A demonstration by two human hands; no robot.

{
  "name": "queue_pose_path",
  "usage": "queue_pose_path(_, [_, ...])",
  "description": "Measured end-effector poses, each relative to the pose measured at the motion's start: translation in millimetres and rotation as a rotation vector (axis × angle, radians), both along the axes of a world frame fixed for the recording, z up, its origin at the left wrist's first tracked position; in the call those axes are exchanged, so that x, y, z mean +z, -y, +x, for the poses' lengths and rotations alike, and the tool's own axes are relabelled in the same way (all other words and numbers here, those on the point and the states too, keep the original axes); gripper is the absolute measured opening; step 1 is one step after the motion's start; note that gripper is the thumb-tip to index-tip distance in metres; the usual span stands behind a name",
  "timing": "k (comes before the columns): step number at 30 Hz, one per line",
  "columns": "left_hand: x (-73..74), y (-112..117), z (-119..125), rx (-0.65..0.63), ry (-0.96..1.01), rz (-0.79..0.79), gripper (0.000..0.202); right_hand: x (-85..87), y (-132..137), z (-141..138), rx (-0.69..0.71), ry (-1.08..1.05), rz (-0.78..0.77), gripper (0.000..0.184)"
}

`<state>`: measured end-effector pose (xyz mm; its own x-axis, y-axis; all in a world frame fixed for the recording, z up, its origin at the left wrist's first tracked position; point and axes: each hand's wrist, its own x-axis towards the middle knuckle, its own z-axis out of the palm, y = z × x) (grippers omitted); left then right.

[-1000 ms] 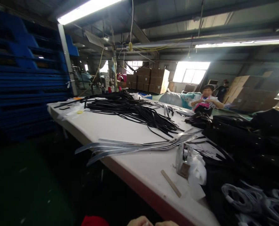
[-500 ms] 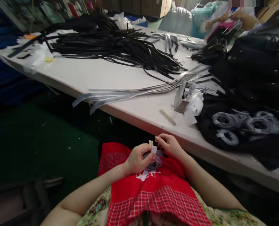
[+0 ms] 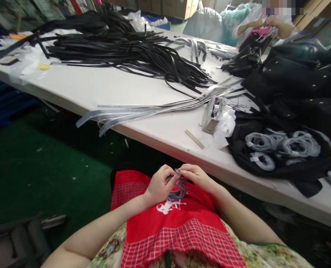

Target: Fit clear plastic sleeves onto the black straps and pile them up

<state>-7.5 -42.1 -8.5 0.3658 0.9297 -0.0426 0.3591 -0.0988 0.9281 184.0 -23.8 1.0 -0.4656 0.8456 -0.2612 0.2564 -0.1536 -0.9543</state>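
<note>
Above the red apron [image 3: 143, 212] in my lap, my left hand [image 3: 161, 186] is closed on a small coil of grey strip [image 3: 179, 192]. The loop hangs below the fingers. My right hand [image 3: 196, 176] pinches at the top of the coil, where a pale paper tab [image 3: 177, 173] shows between the fingertips of both hands. The fingers partly cover the tab. Similar tied coils [image 3: 262, 161] lie on black cloth at the right side of the table.
On the white table [image 3: 98, 87] lie a heap of black straps [image 3: 120, 50], long grey strips [image 3: 143, 111] over the front edge, a flat stick [image 3: 194, 139] and a metal dispenser [image 3: 210, 119] beside white tape [image 3: 225, 124]. Black bags [image 3: 299, 74] stand right. A person [image 3: 266, 26] works across the table.
My right hand has come in to meet the left, and its fingertips now touch the tab. The tab stood upright and free before. The view has shifted slightly.
</note>
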Motion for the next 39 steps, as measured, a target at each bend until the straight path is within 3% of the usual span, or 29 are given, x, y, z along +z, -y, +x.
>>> queue_pose_path(6, [0.3,-0.2,-1.3,-0.018,-0.078,0.026,0.028,-2.6,-5.7,4.1,0.027,0.013,-0.041,0.049])
queue_pose_path(11, [-5.0,0.1,-2.4,0.063,-0.168,-0.033,0.023,-4.2,-9.2,2.5,0.039,-0.008,-0.095,0.041])
queue_pose_path(16, [-7.8,-0.2,-6.8,0.03,-0.164,-0.039,0.031,2.4,-11.3,0.3,0.047,0.029,-0.133,0.039])
queue_pose_path(21, [-19.8,-9.3,-7.5,0.062,-0.124,-0.093,0.04,-6.8,-17.5,1.9,0.084,0.141,-0.088,0.034])
queue_pose_path(23, [-19.8,-13.3,-5.7,0.046,-0.103,-0.168,0.042,-9.6,-16.6,1.3,0.088,0.205,-0.002,0.031])
queue_pose_path(26, [-15.9,-20.4,-4.5,-0.078,-0.062,-0.376,0.042,-8.4,-8.7,-0.6,0.172,0.405,0.313,0.024])
queue_pose_path(28, [-13.5,-25.0,-6.1,-0.135,0.015,-0.543,0.042,-5.6,0.2,-0.3,0.292,0.54,0.553,0.031])
queue_pose_path(31, [-9.7,-28.1,-10.4,-0.063,0.276,-0.771,0.044,-3.4,15.3,3.2,0.369,0.636,0.764,0.05])
queue_pose_path(34, [-4.4,-27.5,-10.4,0.038,0.526,-0.915,0.044,-4.0,25.5,5.0,0.312,0.609,0.823,0.056])
queue_pose_path(37, [-0.8,-28.7,-4.9,0.081,0.526,-0.86,0.035,-0.5,19.7,7.9,0.278,0.489,0.79,0.054])
queue_pose_path(39, [-0.3,-30.8,-1.6,0.079,0.497,-0.792,0.033,5.5,-1.2,19.3,0.229,0.401,0.753,0.046])
